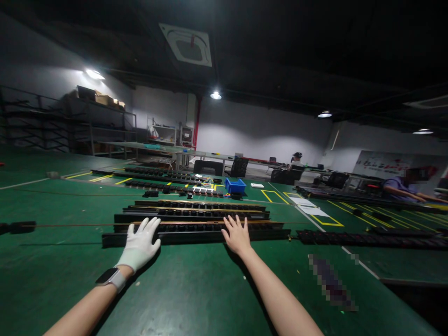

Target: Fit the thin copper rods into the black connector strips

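1. White fabric covers the left hand (140,245); its fingers (151,228) are spread wide and released, and they lie flat on the nearest long black slotted rail (189,232).
2. On the right, the bare right hand (237,237) also has its fingers (235,223) spread and released, and they rest on the top of the same rail, with nothing grasped.
3. At the left wrist there is a grey smartwatch with a dark square screen (111,277).
4. The long black slotted rail lies crosswise on the green worktop (196,289), in front of both hands, and a thin brown rod (77,225) runs along its top and continues far to the left.
5. Just behind it lie two more black slotted rails (196,210), parallel to the first one.
6. Farther back on the worktop stands a small blue plastic bin (235,186), near other black rails.
7. Yellow tape rectangles (325,220) mark the worktop on the right side.
8. At the far right, a person in a purple shirt (402,186) leans over the worktop, well apart from the two hands.
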Motion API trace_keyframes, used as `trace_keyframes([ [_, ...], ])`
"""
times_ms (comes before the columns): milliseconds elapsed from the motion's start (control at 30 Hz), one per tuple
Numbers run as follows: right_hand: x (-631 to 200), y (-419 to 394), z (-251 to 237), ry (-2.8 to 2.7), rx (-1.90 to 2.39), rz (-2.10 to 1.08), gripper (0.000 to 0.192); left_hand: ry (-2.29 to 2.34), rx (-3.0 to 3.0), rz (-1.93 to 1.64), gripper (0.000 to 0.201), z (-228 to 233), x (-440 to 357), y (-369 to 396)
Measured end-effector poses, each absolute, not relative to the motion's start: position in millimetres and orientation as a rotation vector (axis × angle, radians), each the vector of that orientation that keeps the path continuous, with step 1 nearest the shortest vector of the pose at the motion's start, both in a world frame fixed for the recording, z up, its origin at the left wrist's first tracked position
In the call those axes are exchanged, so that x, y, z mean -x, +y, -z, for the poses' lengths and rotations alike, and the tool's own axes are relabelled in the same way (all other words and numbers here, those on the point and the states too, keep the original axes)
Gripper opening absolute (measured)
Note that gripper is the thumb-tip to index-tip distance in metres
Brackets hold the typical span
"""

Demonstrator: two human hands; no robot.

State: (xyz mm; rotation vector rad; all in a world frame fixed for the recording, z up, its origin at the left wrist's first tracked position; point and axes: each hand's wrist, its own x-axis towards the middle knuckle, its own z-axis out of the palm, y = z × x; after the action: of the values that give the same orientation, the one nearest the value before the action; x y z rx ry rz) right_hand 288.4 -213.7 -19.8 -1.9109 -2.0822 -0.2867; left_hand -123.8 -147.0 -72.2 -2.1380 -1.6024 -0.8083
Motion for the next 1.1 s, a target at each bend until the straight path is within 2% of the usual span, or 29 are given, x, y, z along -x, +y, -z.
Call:
trace_keyframes([
  [400, -309.7, -216.1, 21.4, -2.047, 1.903, 0.294, 0.057, -1.633, 2.134, 0.800, 0.077, 73.0, 123.4, -144.5],
  [1100, -331.7, -217.0, 22.7, -2.102, 1.887, 0.256, 0.061, -1.620, 2.115, 0.763, 0.073, 80.1, 126.7, -137.1],
])
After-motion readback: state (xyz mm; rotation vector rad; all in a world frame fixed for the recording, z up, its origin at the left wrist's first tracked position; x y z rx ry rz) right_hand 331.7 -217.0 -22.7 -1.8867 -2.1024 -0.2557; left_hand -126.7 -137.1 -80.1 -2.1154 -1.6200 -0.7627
